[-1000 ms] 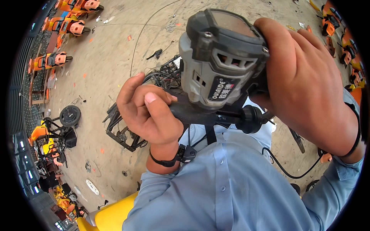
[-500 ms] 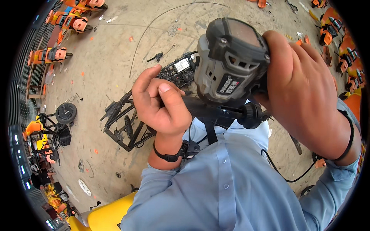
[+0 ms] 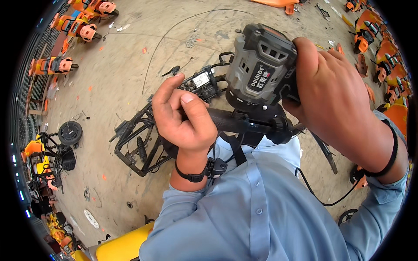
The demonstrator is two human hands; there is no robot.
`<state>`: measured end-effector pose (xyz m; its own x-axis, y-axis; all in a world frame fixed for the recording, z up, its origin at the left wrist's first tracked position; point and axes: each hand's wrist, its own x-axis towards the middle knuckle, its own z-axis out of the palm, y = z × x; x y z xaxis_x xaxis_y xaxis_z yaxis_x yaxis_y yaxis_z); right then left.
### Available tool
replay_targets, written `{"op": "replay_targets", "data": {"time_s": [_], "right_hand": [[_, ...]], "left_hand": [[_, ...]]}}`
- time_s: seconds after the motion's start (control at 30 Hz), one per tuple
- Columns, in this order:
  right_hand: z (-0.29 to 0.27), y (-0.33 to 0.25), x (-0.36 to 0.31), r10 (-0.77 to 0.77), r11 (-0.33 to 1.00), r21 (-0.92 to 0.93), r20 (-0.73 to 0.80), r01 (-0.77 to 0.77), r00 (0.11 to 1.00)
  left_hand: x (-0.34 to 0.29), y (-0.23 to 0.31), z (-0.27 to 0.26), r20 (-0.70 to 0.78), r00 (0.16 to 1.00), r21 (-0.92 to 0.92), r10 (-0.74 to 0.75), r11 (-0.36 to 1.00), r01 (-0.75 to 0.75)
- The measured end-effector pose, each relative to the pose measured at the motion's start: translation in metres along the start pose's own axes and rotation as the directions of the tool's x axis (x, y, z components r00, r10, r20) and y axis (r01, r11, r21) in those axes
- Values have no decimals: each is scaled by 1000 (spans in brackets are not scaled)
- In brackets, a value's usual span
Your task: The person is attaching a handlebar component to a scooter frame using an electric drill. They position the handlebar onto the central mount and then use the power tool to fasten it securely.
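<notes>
My right hand (image 3: 333, 89) is closed around the handle of a bulky grey-and-black cordless drill (image 3: 257, 63). The drill's front end points down at a black handlebar (image 3: 230, 122) that crosses before my body; the drill hides its own tip, so contact with the bar cannot be seen. At the bar's left end is my left hand (image 3: 185, 119), palm up with fingers curled and thumb bent over them. Whatever lies in those fingers is hidden. Beneath the hands stands a black scooter frame (image 3: 143, 143), stripped of panels, with a labelled box (image 3: 201, 81) mounted on it.
Orange scooters (image 3: 54, 65) line the left and right sides. A partly stripped scooter with a loose-looking wheel (image 3: 70, 132) stands at left. A yellow panel or seat (image 3: 124, 243) is close at lower left. A long thin cable (image 3: 150, 61) and a brake lever (image 3: 172, 71) lie on the concrete floor.
The drill has tipped, so more of its side and its front collar now show. My left hand stays curled in nearly the same place. The view has shifted slightly.
</notes>
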<state>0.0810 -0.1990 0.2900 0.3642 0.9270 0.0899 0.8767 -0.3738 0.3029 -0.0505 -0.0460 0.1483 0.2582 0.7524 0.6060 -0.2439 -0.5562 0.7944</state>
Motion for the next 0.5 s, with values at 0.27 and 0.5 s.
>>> {"op": "replay_targets", "data": {"time_s": [0.27, 0.5], "right_hand": [[-4, -9, 0, 41, 997, -60, 4, -41, 999], [-3, -12, -1, 43, 990, -130, -14, -44, 999]], "left_hand": [[1, -6, 1, -52, 998, -91, 20, 996, -24], [1, -11, 2, -80, 993, -114, 90, 989, -98]]}}
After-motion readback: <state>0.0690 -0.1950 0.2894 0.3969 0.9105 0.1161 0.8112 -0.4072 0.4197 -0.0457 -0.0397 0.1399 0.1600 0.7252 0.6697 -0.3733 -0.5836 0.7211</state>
